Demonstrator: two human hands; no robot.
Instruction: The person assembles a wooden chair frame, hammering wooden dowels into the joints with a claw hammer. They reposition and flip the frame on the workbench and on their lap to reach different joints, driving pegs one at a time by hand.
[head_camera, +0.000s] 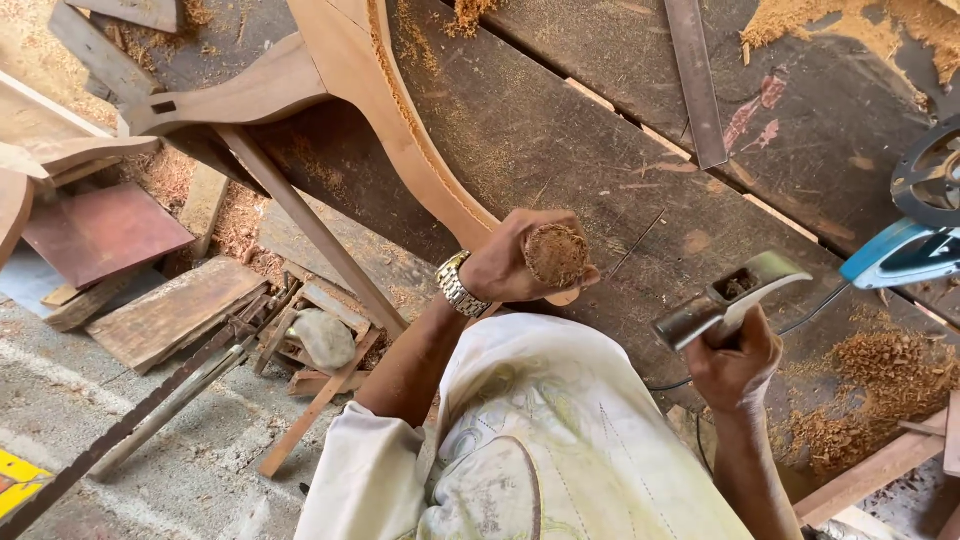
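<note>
My left hand (510, 262) grips a wooden-handled chisel (556, 254), seen end-on with its frayed round butt toward the camera. The chisel stands against a curved wooden workpiece (400, 130) lying on the dark plank workbench (560, 130). A metal watch (456, 285) sits on that wrist. My right hand (735, 362) holds a steel hammer (730, 298) raised just right of the chisel, its head pointing left and a little apart from the chisel butt.
A blue power tool (915, 225) rests at the right edge with a cable. A metal bar (695, 80) lies on the bench. Sawdust piles (860, 385) lie at the right. Wood offcuts, boards (170, 310) and a stone (322, 337) are on the floor at the left.
</note>
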